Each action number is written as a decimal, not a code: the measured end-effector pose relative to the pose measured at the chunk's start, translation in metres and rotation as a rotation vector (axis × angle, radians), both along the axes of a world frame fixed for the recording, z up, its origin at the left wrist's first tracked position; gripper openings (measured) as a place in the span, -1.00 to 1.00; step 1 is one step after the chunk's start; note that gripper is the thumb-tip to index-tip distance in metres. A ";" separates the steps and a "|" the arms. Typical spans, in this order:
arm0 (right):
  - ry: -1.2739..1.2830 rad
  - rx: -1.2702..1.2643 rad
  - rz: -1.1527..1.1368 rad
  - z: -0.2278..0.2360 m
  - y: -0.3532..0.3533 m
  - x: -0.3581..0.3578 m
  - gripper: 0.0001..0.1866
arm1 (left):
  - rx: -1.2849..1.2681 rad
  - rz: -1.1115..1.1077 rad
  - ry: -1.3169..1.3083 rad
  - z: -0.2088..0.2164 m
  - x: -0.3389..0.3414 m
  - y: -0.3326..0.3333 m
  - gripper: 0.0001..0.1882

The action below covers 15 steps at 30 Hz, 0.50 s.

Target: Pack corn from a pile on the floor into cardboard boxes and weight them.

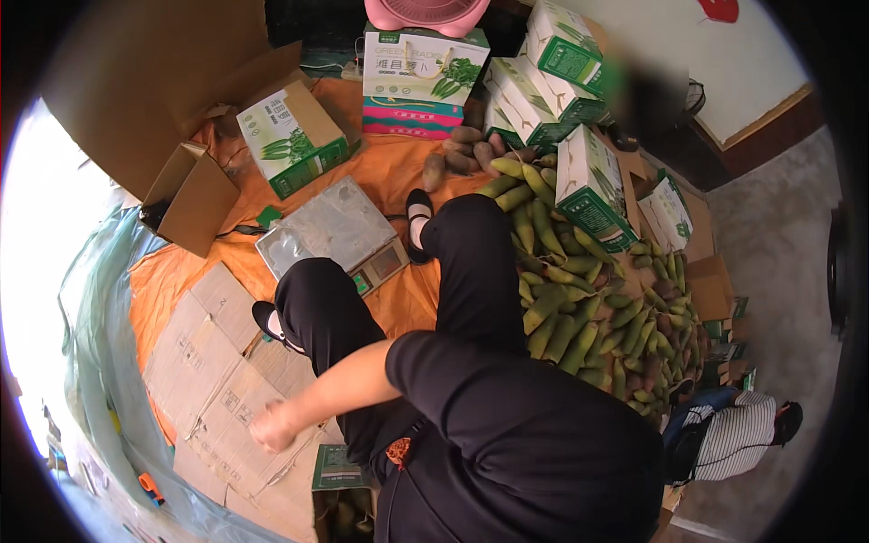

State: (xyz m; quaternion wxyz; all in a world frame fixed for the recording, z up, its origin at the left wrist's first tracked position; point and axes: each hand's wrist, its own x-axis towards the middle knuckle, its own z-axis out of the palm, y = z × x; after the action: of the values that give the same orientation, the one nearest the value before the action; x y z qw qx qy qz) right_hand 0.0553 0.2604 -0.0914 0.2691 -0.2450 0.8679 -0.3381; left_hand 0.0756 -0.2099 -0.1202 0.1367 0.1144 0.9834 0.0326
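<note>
My right hand (273, 427) reaches across to the left on a bare forearm, with its fingers curled. Whatever it may hold is hidden. Below it lies flattened cardboard (213, 362). Close to that forearm, at the lower edge, stands an open box (339, 472) with a green flap and radishes inside. My left hand is out of sight. Beyond my knees, between my feet, sits a flat platform scale (339, 222) with a small display; its plate carries nothing but a film-like cover. To my right spreads a big heap of green radishes (566, 326).
Green-and-white cartons (593, 185) rise behind the heap, beside brownish tubers (462, 154). Another carton (290, 136) and an open brown box (190, 199) stand far left. A pink plastic item (425, 14) tops stacked boxes. An orange cutter (150, 489) lies left. Another person (738, 434) is at right.
</note>
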 end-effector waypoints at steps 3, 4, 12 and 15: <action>0.048 -0.286 -0.171 0.025 0.077 -0.023 -0.74 | 0.082 -0.052 0.092 0.011 -0.025 0.015 -0.77; 0.075 -0.330 -0.251 0.036 0.106 -0.026 -0.74 | 0.106 -0.067 0.122 0.015 -0.033 0.019 -0.77; 0.434 -0.430 -0.938 0.130 0.348 0.046 -0.81 | 0.296 -0.215 0.327 0.056 -0.109 0.098 -0.79; 0.581 -0.354 -1.278 0.129 0.433 0.090 -0.78 | 0.366 -0.259 0.407 0.078 -0.127 0.141 -0.79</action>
State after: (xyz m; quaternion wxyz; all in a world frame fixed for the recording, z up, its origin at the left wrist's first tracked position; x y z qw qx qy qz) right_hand 0.1455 0.6933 0.0372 -0.2667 0.1904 0.8101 -0.4861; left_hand -0.0509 -0.0685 -0.0420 -0.0833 0.2660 0.9455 0.1681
